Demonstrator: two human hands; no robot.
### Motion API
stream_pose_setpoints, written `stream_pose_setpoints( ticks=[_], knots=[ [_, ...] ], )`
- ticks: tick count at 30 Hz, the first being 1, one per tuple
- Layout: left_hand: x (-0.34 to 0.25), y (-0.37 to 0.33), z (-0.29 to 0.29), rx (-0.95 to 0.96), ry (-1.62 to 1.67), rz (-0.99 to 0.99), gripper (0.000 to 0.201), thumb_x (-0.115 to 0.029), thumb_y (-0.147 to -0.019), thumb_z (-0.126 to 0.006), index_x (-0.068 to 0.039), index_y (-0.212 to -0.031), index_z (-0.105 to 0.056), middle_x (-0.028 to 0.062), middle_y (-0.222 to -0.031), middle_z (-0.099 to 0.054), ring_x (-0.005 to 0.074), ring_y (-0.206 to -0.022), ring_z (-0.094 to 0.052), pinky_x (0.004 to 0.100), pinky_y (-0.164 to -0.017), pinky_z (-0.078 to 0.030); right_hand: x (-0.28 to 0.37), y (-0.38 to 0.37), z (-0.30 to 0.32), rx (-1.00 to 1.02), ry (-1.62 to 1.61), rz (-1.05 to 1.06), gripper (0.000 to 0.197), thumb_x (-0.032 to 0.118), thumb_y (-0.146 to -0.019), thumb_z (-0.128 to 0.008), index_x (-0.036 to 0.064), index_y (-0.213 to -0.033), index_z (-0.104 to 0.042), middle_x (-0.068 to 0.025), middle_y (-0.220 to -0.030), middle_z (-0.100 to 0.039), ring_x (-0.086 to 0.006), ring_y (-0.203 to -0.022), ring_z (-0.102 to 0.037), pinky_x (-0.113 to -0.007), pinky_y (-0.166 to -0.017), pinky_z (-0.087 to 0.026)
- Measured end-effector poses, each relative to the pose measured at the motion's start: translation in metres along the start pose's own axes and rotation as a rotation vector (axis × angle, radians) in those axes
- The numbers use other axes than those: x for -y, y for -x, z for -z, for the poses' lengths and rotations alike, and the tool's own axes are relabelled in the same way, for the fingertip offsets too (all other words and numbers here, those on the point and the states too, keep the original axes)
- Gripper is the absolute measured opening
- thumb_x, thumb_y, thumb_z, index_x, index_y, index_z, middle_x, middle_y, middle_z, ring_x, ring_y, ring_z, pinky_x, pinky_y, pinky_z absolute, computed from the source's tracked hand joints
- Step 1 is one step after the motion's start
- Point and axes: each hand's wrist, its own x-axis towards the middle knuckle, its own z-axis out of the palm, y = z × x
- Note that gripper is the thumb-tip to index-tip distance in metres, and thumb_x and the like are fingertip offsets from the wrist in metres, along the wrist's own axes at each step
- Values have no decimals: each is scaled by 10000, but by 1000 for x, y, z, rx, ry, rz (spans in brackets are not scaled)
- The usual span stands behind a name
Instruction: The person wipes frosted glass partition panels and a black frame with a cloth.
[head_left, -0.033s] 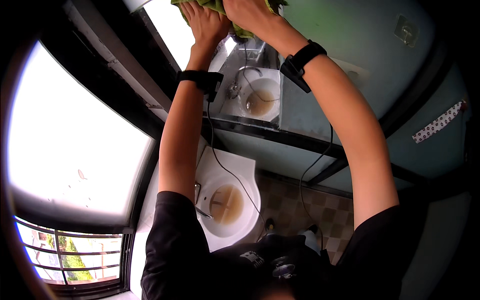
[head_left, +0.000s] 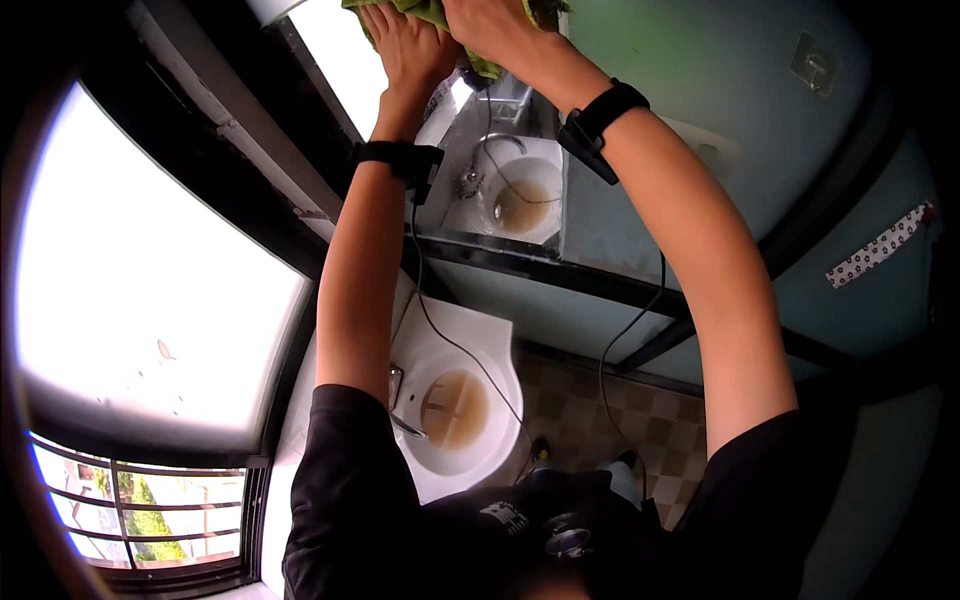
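Overhead, both hands press a green cloth (head_left: 440, 12) against the mirror (head_left: 520, 110): the left hand (head_left: 405, 45) lies flat with fingers spread, the right hand (head_left: 490, 25) clenches the cloth. Below stands a white sink (head_left: 450, 410).

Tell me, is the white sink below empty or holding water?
Holding water: the white sink has a brownish, murky pool in its bowl, beside the metal tap.

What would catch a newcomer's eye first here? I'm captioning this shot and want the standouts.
Both bare hands, left hand and right hand, press a crumpled green cloth at the top edge, arms stretched up, each wrist wearing a black band. Below, between the arms, a white ceramic washbasin holds brownish water. A bright window fills the left side.
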Motion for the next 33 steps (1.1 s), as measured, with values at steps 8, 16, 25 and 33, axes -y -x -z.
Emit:
stream_pose_setpoints(
  ticks=[8,16,25,33],
  knots=[
    [-9,95,-3,112,316,87,632,-313,-970,-420,13,-1487,-259,224,-1531,-277,456,-1429,-170,618,-1139,-50,52,82,-19,123,-74,-55,517,211,-917,-476,82,-1417,-452,-91,-1470,-424,-224,-1428,-297,-434,-1198,-129],
    [-70,250,6,363,402,342,585,-325,-975,-395,7,-1455,-342,225,-1485,-355,486,-1387,-232,621,-1136,-95,109,212,-18,412,-227,-31,530,246,-958,-411,103,-1467,-388,-51,-1535,-352,-178,-1444,-265,-398,-1203,-99],
    [-194,365,44,481,484,679,529,-238,-949,-448,61,-1383,-406,263,-1401,-447,425,-1303,-409,473,-1107,-280,127,344,13,742,-181,366,591,255,-946,-409,90,-1503,-302,-44,-1562,-297,-171,-1456,-227,-395,-1201,-51],
    [-182,337,42,663,288,597,646,-272,-881,-540,35,-1421,-367,298,-1453,-353,509,-1344,-266,571,-1112,-185,115,289,-1,741,-255,391,607,230,-931,-422,43,-1494,-294,-69,-1571,-272,-191,-1470,-190,-387,-1210,-78]
  ],
)
